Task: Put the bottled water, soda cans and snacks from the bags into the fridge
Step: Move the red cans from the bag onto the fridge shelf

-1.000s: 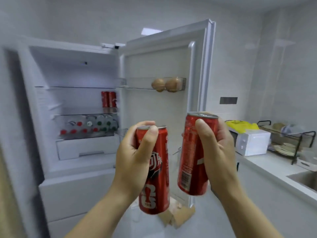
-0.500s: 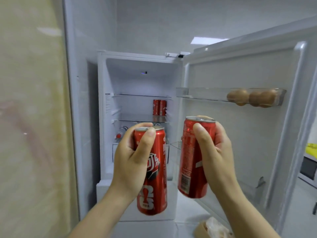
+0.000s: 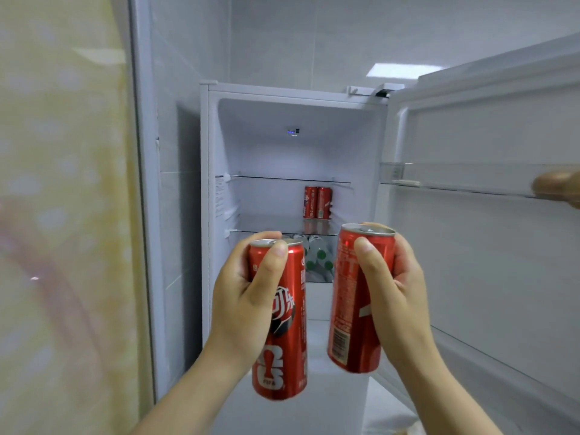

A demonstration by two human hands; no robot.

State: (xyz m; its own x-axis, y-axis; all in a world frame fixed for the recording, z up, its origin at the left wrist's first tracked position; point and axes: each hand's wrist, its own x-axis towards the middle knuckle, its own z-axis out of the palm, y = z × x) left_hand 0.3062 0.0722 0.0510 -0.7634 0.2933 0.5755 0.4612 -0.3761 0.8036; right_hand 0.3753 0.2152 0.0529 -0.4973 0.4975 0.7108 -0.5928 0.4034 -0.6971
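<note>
Red can (image 3: 282,365) in left hand (image 3: 248,296), 2nd can (image 3: 345,315) in right hand (image 3: 398,296).

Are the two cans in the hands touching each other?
Apart. The head view shows a strip of white fridge interior between the left can and the right can.

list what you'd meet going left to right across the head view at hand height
yellowish panel → left hand → left can → right can → right hand → open fridge door
</note>
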